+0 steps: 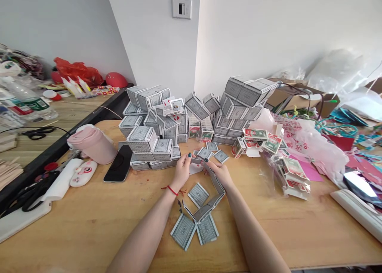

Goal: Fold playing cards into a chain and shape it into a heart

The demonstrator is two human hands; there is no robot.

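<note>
grey patterned card strip (209, 207), bent at sharp corners

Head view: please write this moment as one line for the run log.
left hand: holds card strip; right hand: holds card strip; card strip: bent; loose cards: on table; blocks: stacked beyond hands

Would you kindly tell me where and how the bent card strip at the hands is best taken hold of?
I would pinch the card strip across its thin near stretch, coming from above, because that part seems to stand roughly on edge, leaving its upper rim exposed. The left hand and right hand occupy its far end.
</note>
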